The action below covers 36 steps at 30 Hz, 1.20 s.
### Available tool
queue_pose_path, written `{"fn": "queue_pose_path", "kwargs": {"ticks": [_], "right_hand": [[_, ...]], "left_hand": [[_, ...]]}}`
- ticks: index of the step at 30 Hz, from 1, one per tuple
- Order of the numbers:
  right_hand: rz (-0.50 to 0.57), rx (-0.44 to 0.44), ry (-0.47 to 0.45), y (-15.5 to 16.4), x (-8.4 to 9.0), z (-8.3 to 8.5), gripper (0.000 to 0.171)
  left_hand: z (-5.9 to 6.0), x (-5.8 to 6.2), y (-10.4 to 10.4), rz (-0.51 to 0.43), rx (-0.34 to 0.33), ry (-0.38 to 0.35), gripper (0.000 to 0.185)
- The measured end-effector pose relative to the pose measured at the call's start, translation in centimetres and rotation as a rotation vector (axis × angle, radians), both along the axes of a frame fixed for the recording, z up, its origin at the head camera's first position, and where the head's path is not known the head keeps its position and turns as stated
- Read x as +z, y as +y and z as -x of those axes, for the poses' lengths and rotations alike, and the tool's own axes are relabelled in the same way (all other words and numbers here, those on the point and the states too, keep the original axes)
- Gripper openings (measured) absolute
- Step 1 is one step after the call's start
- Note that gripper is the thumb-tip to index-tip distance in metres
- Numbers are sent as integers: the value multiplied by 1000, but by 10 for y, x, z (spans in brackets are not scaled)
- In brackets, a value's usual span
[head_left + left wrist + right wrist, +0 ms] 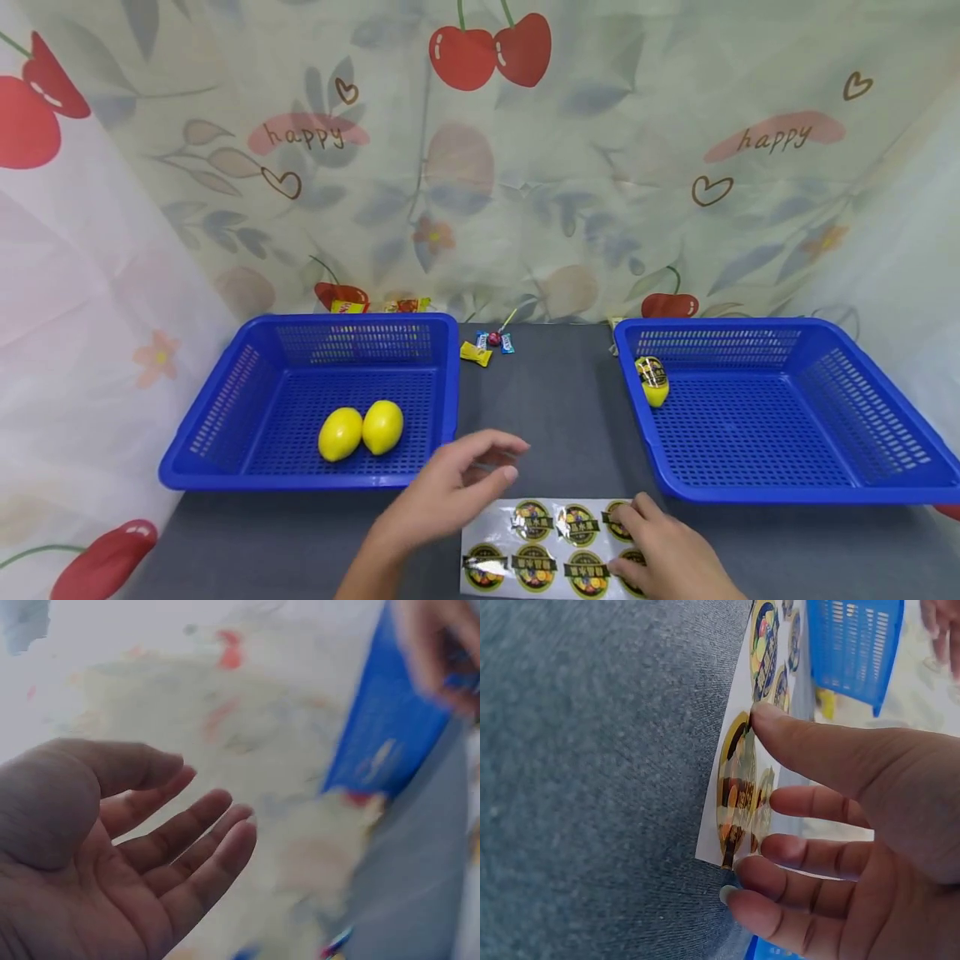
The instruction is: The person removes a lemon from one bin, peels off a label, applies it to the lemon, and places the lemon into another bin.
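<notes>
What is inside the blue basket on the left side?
In the left blue basket lie two yellow lemons, side by side and touching, bearing no visible sticker. The rest of its floor shows bare. Their undersides cannot be seen.

A pale cloth backdrop [600, 167] hangs behind the table, printed with red cherries [491, 52], grey-green leaves, small hearts and the word "happy" in brown script. At each side a lighter, sheerer curtain [82, 333] with faint flowers and cherries closes in the space. The table [562, 408] is covered in dark grey felt-like fabric, and the light is soft and even, with hardly any shadow.
</notes>
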State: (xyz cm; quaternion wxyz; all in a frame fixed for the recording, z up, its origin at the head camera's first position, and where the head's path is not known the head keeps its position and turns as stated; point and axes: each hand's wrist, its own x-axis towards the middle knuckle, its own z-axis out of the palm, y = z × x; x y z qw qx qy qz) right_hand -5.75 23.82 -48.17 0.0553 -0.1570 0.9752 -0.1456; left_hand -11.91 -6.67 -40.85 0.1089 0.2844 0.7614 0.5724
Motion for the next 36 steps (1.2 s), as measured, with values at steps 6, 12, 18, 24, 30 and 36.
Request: {"fn": "queue_pose_path", "kwargs": {"ticks": [6,12,18,24,30,36], "right_hand": [[35,-3,-11,2,-1,1,44],[45,-18,-25,2,-1,3,44],[47,-76,-156,-3,1,7,41],[63,-73,-166,-4,1,8,40],[69,-79,-163,-3,0,9,40],[60,-110,-179,-6,1,10,41]], "left_hand": [[25,10,-52,505,499,340,37],[48,-6,-89,843,502,219,61],[58,-16,-97,884,436,161,71],[65,-24,-96,946,408,130,74],[68,-26,-95,996,406,135,76],[69,-26,-95,1019,396,131,78]]}}
